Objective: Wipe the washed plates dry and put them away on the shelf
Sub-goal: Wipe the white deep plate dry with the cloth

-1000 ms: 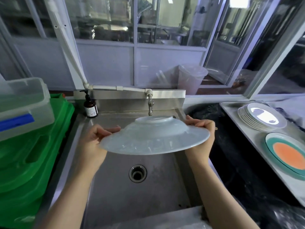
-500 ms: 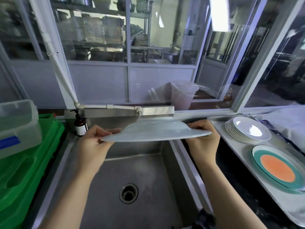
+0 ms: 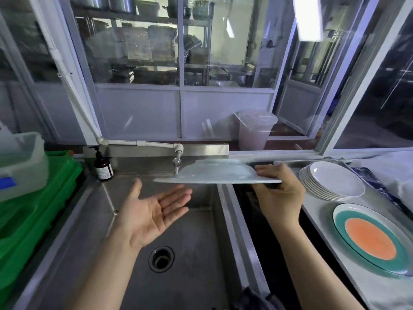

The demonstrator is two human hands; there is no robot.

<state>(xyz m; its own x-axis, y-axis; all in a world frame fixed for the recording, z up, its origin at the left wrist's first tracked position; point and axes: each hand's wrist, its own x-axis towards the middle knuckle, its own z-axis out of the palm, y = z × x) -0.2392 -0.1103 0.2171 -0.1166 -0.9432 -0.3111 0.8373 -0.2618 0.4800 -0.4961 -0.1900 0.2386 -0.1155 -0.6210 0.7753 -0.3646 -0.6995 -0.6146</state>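
Plate (image 3: 214, 173), pale, inverted and held level above the sink's (image 3: 190, 276) back edge, just right of the tap (image 3: 177, 163). Right hand (image 3: 279, 193) pinched its right rim, thumb on top, fingers beneath. Left hand (image 3: 152, 213) lay flat, palm up, above the sink, touching nothing. Stack (image 3: 333, 182) and orange plate (image 3: 373, 238) sat right of the sink. Judged rigid, breakable and likely wet, hence slippery; best held at opposite rims or supported from beneath.

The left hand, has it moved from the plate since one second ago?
Yes. The left hand let go of the plate and now lies open, palm up, above the sink drain.
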